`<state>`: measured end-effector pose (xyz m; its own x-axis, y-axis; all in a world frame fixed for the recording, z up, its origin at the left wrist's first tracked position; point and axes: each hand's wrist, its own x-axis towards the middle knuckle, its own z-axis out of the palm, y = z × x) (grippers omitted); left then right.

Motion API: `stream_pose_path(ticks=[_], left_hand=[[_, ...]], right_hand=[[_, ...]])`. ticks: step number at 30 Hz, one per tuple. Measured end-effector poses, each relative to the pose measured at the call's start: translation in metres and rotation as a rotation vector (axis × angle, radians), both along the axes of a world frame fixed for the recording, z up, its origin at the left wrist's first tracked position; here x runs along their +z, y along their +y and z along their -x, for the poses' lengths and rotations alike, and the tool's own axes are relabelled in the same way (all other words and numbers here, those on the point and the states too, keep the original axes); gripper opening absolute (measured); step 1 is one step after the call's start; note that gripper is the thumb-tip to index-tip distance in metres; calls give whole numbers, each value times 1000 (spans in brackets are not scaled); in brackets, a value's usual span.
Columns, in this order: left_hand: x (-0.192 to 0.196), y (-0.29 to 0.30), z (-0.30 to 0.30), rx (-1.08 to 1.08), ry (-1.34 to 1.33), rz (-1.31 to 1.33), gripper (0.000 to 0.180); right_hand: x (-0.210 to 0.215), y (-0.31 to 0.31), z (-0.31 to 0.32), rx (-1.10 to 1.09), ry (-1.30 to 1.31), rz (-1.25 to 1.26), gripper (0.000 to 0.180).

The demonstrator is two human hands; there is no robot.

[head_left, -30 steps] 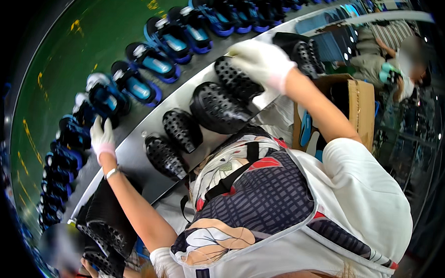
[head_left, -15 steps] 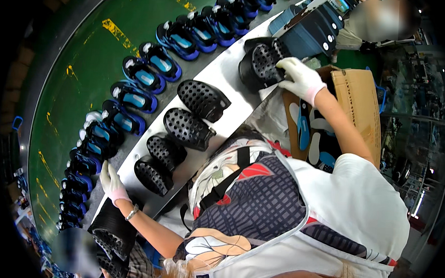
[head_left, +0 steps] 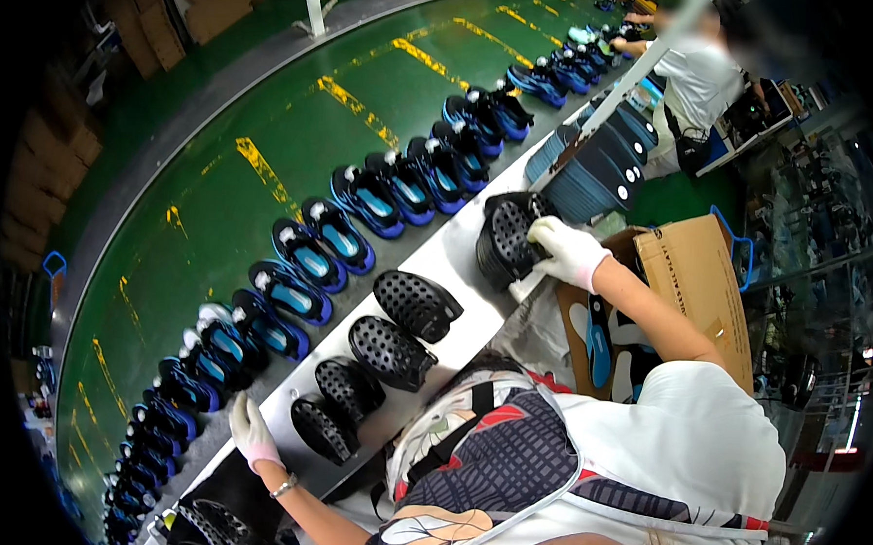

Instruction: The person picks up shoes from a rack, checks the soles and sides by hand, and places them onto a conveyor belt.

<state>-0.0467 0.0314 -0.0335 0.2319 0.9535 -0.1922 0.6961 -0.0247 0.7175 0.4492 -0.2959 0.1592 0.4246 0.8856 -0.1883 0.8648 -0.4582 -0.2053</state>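
Observation:
My right hand [head_left: 571, 253], in a white glove, has its fingers bent around the near edge of a stack of black perforated shoe forms [head_left: 509, 231]. Its thumb is partly hidden. Gloved in white too, my left hand [head_left: 253, 434] is open with straight fingers, just above the bench's far edge beside the shoe line. Between the hands, several more perforated shoe forms [head_left: 391, 352] lie in a row on the white bench [head_left: 468, 230]. Past the bench runs a line of black and blue shoes [head_left: 289, 293] with light-blue insoles.
An open cardboard box [head_left: 699, 294] with insoles stands right of the bench, by my right forearm. Dark stacked sheets [head_left: 597, 167] sit at the bench's far end. More black forms [head_left: 216, 526] lie at lower left. A co-worker [head_left: 693, 84] in white stands at far right.
The view has tilted up, so the bench and shoes sit lower in the picture. My right fingers have closed in on the stacked forms. My left hand stays open near the shoe line.

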Motion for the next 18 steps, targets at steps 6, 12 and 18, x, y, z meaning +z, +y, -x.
stream_pose_path(ticks=[6, 12, 18], left_hand=[[20, 3, 1, 25, -22, -65, 34], [77, 11, -31, 105, -435, 28, 39], [103, -10, -99, -67, -1278, 829, 83]], right_hand=[[52, 13, 23, -43, -9, 47, 41], [91, 101, 77, 94, 87, -112, 48], [19, 223, 173, 683, 518, -329, 36]])
